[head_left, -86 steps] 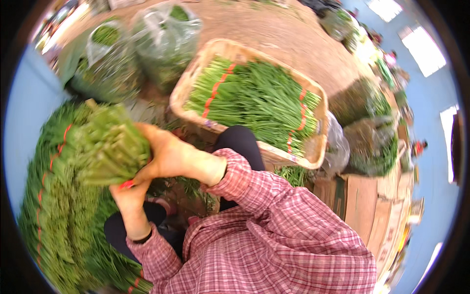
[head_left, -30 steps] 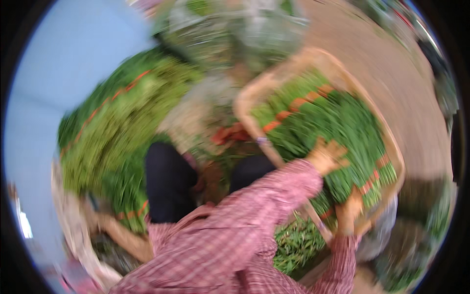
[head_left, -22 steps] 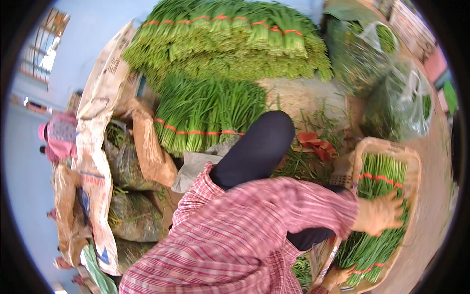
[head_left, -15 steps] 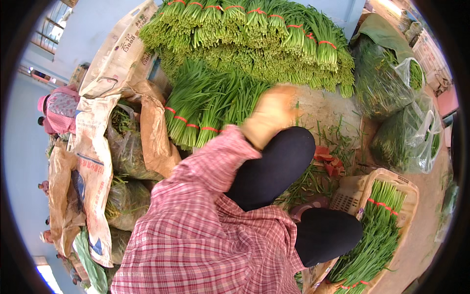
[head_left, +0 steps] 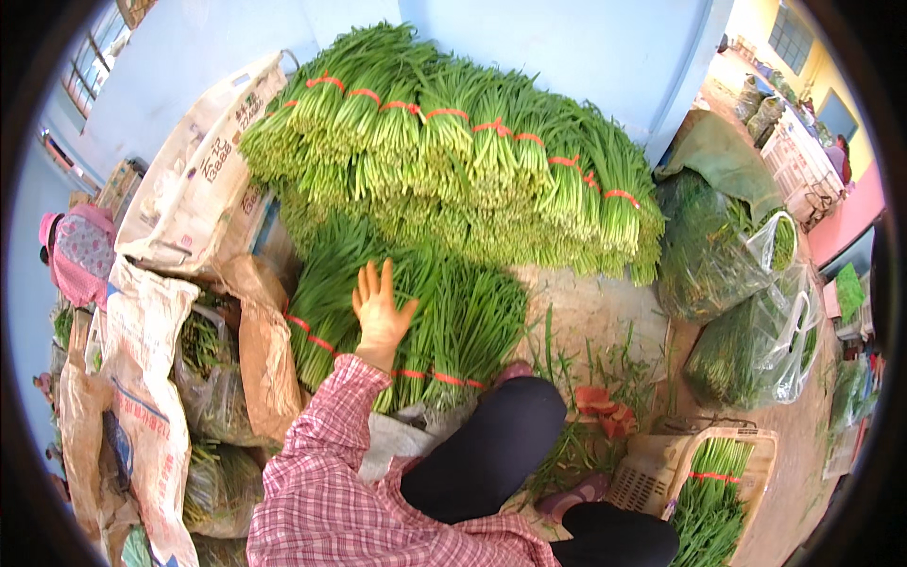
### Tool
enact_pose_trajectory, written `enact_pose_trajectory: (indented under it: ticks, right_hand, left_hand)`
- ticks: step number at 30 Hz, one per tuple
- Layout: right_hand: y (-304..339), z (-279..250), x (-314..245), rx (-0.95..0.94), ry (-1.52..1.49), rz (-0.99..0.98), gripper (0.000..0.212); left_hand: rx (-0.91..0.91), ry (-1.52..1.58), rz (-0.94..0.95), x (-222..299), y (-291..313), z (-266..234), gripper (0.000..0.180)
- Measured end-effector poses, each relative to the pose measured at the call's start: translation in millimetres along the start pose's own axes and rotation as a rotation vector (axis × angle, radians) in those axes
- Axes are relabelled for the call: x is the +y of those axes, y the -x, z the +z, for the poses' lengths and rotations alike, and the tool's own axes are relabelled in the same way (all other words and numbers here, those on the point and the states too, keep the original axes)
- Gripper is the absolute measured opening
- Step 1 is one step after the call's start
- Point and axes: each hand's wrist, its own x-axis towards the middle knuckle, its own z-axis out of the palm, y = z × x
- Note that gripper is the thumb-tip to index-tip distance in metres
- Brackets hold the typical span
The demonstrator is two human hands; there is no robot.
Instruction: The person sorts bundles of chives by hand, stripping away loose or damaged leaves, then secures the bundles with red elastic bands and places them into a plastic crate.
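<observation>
My left hand (head_left: 381,312), in what looks like a thin glove, is over the front row of green chive bunches (head_left: 472,312). Its fingers are spread and nothing is in them; whether they touch the leaves I cannot tell. Red bands tie these bunches near their stem ends, which point toward me. Behind them rises a large stacked pile of chive bunches (head_left: 444,180), also bound in red, with pale cut stems facing me. My right hand is out of sight.
A plastic crate (head_left: 652,472) with tied chives stands at lower right. Clear bags of greens (head_left: 746,350) sit farther right; sacks (head_left: 156,406) and a large pale crate (head_left: 189,180) line the left. Loose leaves and red scraps (head_left: 605,411) litter the floor near my knees.
My left hand has gone from a blur above my knee leftward to the front bunches, its fingers now spread. The view has shifted, showing more of the wall behind the pile.
</observation>
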Motion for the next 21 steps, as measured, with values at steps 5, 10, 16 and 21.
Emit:
enact_pose_trajectory:
  ticks: [5, 10, 16, 21]
  right_hand:
    - [-35.2, 22.5, 28.6, -0.059, -0.1, -0.189, 0.047]
    - [-82.2, 13.3, -108.1, -0.1, -0.132, -0.209, 0.043]
    - [-87.9, 7.8, -149.4, -0.098, -0.153, -0.285, 0.04]
    - [-100.6, 11.0, -186.6, -0.195, -0.319, -0.298, 0.039]
  left_hand:
    - [0.296, -0.035, 0.531, 102.9, -139.7, -80.7, 0.099]
    - [-0.015, -0.399, 0.671, 169.8, -192.7, -72.2, 0.108]
    - [-0.077, -0.472, 0.549, 182.5, -237.9, -40.2, 0.088]
    - [-0.034, -0.368, 0.515, 200.0, -234.4, -43.7, 0.072]
